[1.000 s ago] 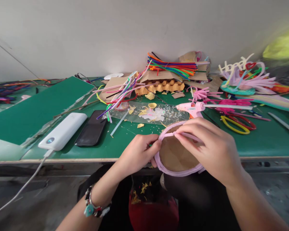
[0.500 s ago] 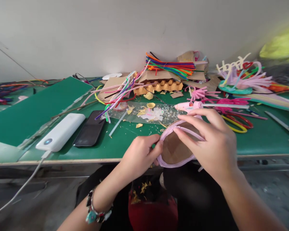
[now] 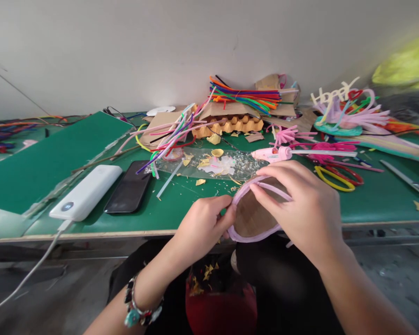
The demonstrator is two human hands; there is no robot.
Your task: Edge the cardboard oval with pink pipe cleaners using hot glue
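A round piece of brown cardboard (image 3: pixel 253 211) is held up just over the table's front edge. Pale lilac pipe cleaner (image 3: pixel 254 237) runs around its rim, and a loose length of it curves across the face. My left hand (image 3: pixel 207 218) pinches the left rim between thumb and bent fingers. At the upper rim, the thumb and forefinger of my right hand (image 3: pixel 300 204) press the pipe cleaner against the cardboard. The right side of the disc is hidden behind that hand.
Beyond the hands lie a pink glue gun (image 3: pixel 272 154), a plastic sheet (image 3: pixel 190 167) with scraps, an egg carton (image 3: pixel 237 124) and bundled pipe cleaners (image 3: pixel 246 97). To the left are a phone (image 3: pixel 129 188) and a white power bank (image 3: pixel 87 191); a knife (image 3: pixel 405 177) lies right.
My right forefinger and other fingers have come down onto the rim, from a more raised, spread pose. My left hand keeps its pinch. The view has shifted slightly.
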